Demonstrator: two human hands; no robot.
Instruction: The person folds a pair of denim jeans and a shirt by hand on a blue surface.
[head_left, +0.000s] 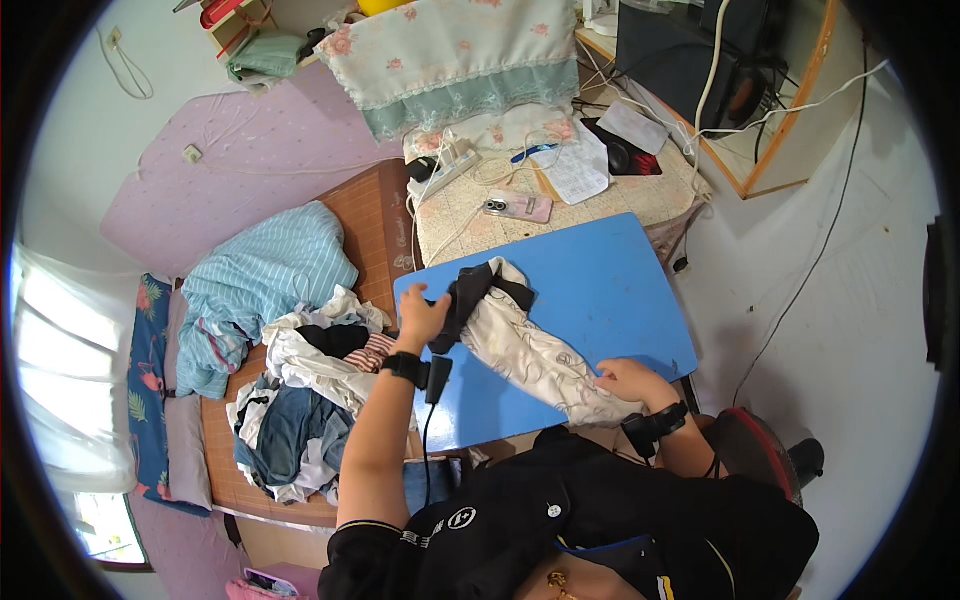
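A pale garment with a dark line print and black parts (520,345) lies folded long and narrow across the blue tabletop (610,290). It slants from the upper left down to the near right. My left hand (424,316) is at its black end, with thumb and fingers apart beside the dark cloth. At the opposite, near right end, my right hand (636,383) has its fingers curled over the pale fabric's edge. Whatever lies under those fingertips is hidden. Both wrists wear black bands with small devices.
Left of the table, a heap of clothes (300,430) and a light blue striped cover (265,260) lie on a brown mat (370,215). Behind the table, a cloth-covered surface (450,225) holds a phone (520,206), papers (575,170), a power strip (445,172) and cables.
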